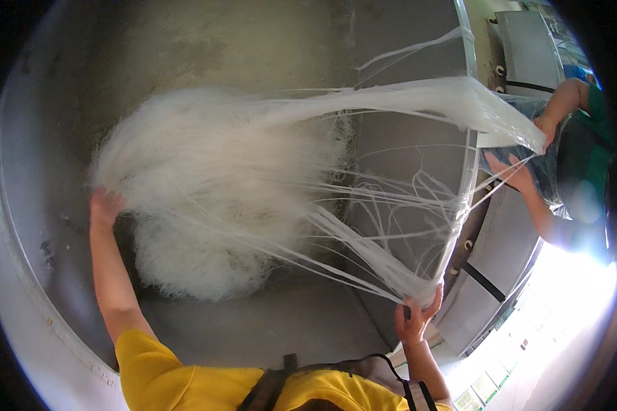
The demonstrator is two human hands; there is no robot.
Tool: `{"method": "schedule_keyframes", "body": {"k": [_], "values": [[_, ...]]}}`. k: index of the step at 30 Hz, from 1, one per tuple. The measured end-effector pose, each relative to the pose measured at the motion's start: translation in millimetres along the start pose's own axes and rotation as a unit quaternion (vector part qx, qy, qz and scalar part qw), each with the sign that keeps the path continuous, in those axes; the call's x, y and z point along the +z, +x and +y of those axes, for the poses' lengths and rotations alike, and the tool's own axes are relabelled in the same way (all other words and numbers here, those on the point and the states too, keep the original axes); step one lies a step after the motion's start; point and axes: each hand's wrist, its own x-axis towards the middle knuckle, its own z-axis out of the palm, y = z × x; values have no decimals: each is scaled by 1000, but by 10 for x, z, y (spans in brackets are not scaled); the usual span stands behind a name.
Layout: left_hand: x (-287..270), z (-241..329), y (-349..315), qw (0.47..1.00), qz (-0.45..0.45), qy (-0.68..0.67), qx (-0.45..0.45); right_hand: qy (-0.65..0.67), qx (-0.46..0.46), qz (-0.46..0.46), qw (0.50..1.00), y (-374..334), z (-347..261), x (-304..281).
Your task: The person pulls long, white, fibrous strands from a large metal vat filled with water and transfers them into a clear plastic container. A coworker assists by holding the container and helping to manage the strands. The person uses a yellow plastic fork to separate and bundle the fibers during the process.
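Observation:
A large tangled mass of fine white fibre (pixel 206 157) spreads across a grey metal basin (pixel 274 325). At its left edge, my left hand (pixel 107 207) grasps the fibre, its fingertips sunk in the strands. My right hand (pixel 418 320) is closed on the gathered end of a white strand bundle (pixel 370 253) beside the basin's right rim (pixel 467 161). From there the bundle runs back into the mass, pulled fairly straight. Another thick band of fibre (pixel 452 96) passes over the rim to a co-worker's hand (pixel 546 131), which grips its end.
The co-worker in a green top (pixel 600 130) stands beyond the right rim, with a second hand (pixel 517 175) near several thin strands. Loose strands (pixel 418 188) hang across the basin's right wall. Grey panels (pixel 487 267) with black straps lie outside the rim. Bright light enters at lower right.

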Motion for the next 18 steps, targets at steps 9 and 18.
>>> {"method": "schedule_keyframes", "body": {"k": [9, 18], "values": [[2104, -1140, -1289, 574, -330, 474, 581, -43, 22, 20, 999, 41, -61, 113], [2076, -1281, -768, 397, -285, 808, 330, -61, -8, 31, 998, 40, -57, 103]]}}
